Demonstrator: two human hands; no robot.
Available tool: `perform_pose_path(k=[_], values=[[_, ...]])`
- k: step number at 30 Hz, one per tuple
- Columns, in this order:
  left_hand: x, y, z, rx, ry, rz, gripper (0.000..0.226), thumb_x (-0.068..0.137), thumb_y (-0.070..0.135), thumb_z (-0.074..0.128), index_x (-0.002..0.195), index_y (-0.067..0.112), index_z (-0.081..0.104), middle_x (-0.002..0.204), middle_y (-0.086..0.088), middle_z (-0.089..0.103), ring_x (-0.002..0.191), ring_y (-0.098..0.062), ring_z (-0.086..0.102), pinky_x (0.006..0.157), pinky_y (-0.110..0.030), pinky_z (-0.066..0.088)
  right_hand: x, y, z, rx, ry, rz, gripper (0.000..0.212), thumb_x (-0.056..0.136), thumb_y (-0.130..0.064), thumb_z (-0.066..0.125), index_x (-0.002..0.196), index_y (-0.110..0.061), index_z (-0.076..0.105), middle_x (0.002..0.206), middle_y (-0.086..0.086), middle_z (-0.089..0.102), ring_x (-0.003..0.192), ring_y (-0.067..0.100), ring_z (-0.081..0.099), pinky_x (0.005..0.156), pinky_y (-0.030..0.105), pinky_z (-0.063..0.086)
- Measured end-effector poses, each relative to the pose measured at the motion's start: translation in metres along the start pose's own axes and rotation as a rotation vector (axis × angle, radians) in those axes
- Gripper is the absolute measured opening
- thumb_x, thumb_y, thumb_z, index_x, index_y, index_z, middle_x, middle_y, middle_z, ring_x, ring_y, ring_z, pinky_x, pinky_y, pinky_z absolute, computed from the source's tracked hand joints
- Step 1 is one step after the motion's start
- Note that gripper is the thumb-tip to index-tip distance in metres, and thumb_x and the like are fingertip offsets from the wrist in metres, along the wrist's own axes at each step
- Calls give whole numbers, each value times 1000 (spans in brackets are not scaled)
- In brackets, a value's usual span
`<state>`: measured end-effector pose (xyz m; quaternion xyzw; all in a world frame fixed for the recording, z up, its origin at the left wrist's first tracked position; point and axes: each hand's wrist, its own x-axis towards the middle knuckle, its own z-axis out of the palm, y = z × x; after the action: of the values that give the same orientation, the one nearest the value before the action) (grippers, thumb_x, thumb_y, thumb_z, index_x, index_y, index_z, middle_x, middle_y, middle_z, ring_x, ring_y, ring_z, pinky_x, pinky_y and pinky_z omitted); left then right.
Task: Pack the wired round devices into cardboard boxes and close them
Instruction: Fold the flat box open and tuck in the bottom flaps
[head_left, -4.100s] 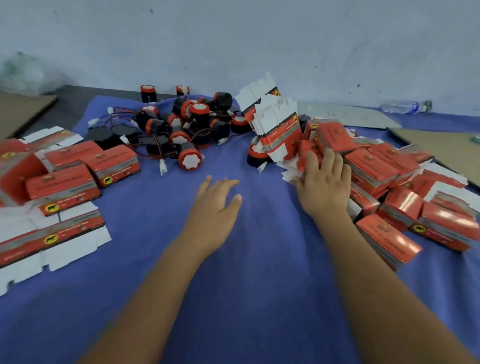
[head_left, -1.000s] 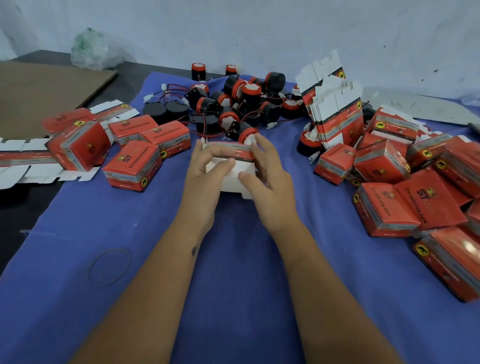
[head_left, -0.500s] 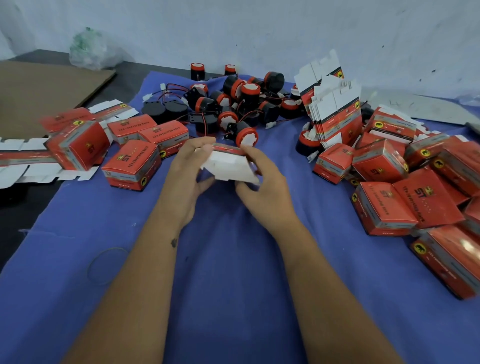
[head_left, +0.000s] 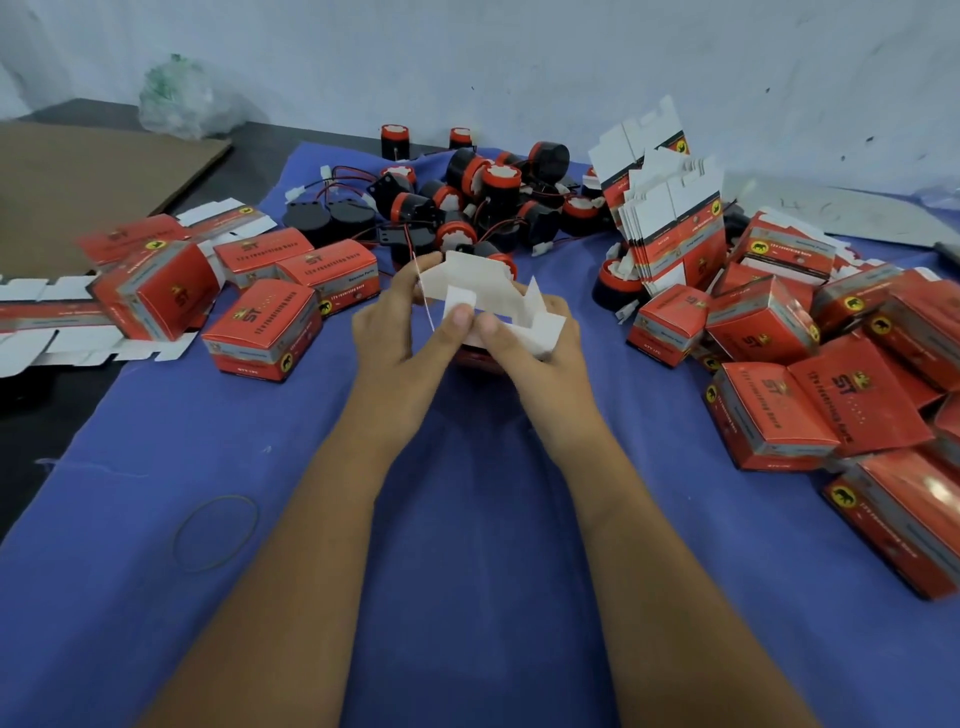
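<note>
Both hands, left hand (head_left: 395, 322) and right hand (head_left: 524, 338), pinch a half-folded carton (head_left: 488, 296) above the blue-clothed desk (head_left: 467, 519), fingers clamped on its flaps; best tuck the bottom flaps squarely before reaching for a horn from the pile (head_left: 467, 208).

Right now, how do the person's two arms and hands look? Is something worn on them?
Both forearms are bare up to the bottom edge of the picture, with no sleeve in sight. The left hand and the right hand wear no gloves, and no ring, watch or bracelet shows. The thumbnails look short and plain. No marking is visible on either arm in this view.
</note>
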<state>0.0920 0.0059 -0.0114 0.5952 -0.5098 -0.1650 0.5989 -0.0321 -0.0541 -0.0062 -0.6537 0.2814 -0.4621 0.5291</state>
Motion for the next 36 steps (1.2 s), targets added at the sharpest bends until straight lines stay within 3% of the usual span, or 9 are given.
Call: perform_pose_path(k=[3, 5, 7, 13, 17, 23, 28, 30, 36], values=[[-3, 6, 8, -149, -62, 10, 29, 99, 48, 43, 128, 53, 43, 130, 30, 54, 126, 5, 47, 103, -21, 40, 1, 6, -4, 93, -17, 60, 53, 74, -53, 63, 125, -43, 56, 135, -7, 53, 134, 19, 42, 108, 43, 41], [-5, 4, 12, -190, -75, -35, 36, 103, 45, 38, 138, 45, 40, 140, 19, 50, 128, 2, 47, 104, -23, 41, 3, 8, -8, 207, -66, 91, 54, 83, -39, 63, 135, -27, 53, 135, -1, 58, 127, 16, 52, 100, 33, 47], [-5, 1, 16, -179, -51, -41, 35, 106, 40, 36, 141, 39, 41, 140, 13, 51, 126, 1, 49, 100, -18, 43, 5, 5, -10, 232, -50, 113, 45, 90, -28, 62, 133, -20, 54, 129, 1, 63, 116, 14, 61, 88, 26, 53], [-1, -1, 19, -240, -34, -86, 30, 103, 26, 43, 127, 43, 48, 124, 22, 58, 113, 7, 54, 88, -12, 45, 7, 8, -11, 178, 12, 143, 23, 94, -11, 60, 115, -21, 63, 119, 5, 68, 112, 22, 63, 93, 38, 54], [-1, -1, 17, -465, -67, -156, 52, 101, 54, 22, 137, 29, 51, 134, 6, 62, 123, -9, 58, 100, -29, 49, 8, 10, -9, 195, 33, 162, 26, 94, -11, 59, 113, -28, 62, 116, 1, 68, 107, 16, 64, 84, 27, 55], [1, 3, 19, -291, 19, -116, 24, 103, 25, 49, 113, 45, 57, 107, 34, 64, 102, 9, 60, 81, -12, 48, 8, 11, -7, 199, 2, 137, 24, 93, -11, 60, 107, -30, 62, 108, -3, 69, 99, 12, 66, 81, 26, 54], [2, 0, 19, -245, 49, -77, 22, 102, 23, 51, 112, 42, 56, 107, 27, 64, 102, 5, 59, 81, -14, 47, 8, 9, -10, 379, -104, 142, 45, 90, -39, 57, 127, -15, 58, 122, 7, 67, 113, 21, 63, 92, 34, 53], [3, -2, 18, -278, 66, -106, 21, 103, 24, 51, 111, 42, 57, 112, 19, 65, 104, 0, 60, 83, -17, 48, 9, 4, -13, 507, -144, 208, 49, 95, -49, 45, 129, -17, 58, 121, 3, 69, 114, 15, 64, 88, 26, 54], [4, -2, 16, -283, 61, -124, 22, 103, 25, 50, 111, 44, 57, 108, 26, 64, 99, 7, 60, 78, -12, 47, 13, 7, -18, 370, -142, 238, 34, 100, -25, 50, 130, -12, 58, 125, 13, 66, 113, 24, 63, 96, 36, 52]])
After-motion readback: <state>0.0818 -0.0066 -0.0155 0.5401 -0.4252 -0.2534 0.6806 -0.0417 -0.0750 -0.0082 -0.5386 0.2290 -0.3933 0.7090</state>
